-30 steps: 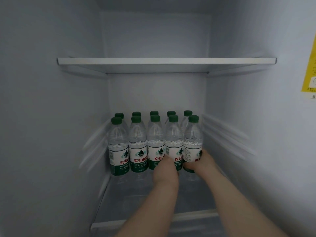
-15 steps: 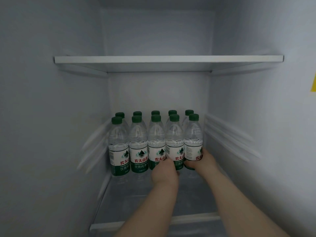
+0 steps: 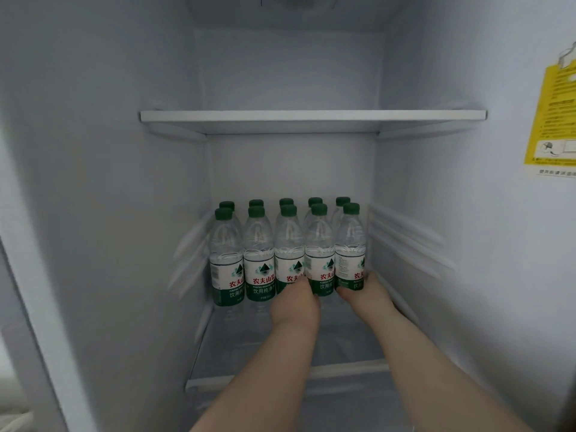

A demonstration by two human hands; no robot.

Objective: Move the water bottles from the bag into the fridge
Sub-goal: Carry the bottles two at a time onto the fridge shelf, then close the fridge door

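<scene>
Taking the glass shelf (image 3: 343, 347) as the landmark, the fridge's left wall (image 3: 103, 213) rises bare from its left end. On the back half of that shelf stand the water bottles (image 3: 258, 257), ten green-capped ones in two rows of five, upright and shoulder to shoulder, labels facing out; packed this tightly they brace each other and leave the front of the shelf free, probably for more rows. The bag is not in view.

Right of the shelf's middle, the left hand (image 3: 294, 302) reaches in, its fingers curled against the lower labels of the third and fourth front bottles. It seems to press or steady them rather than wrap one; whether it truly grips, I cannot tell.

At the shelf's right end, the right hand (image 3: 363, 293) closes around the base of the rightmost front bottle (image 3: 349, 251), likely seating it flush with its neighbours.

Above the shelf, an upper shelf (image 3: 311, 116) sits bare at its front edge. Far right, a yellow sticker (image 3: 551, 113) hangs on the wall.
</scene>
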